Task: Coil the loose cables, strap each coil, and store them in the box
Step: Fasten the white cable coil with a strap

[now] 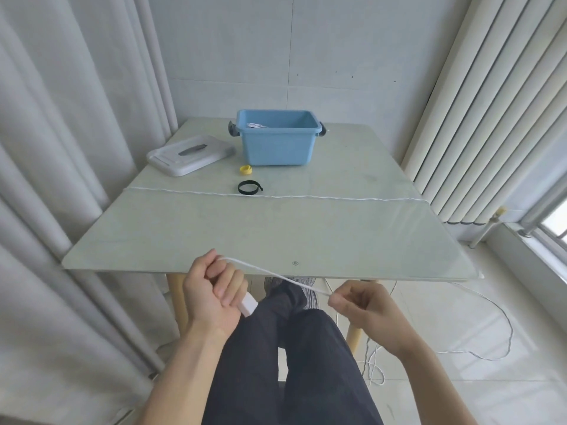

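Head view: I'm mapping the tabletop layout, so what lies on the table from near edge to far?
White cable stretched across the table → black strap → yellow strap → blue box

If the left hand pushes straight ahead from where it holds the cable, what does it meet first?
Probably the table's near edge: the left hand, gripping the white cable and its plug, sits just in front of it. Height is unclear, so it might pass under.

Both hands, left hand [214, 289] and right hand [365, 305], stretch a white cable [270, 273].
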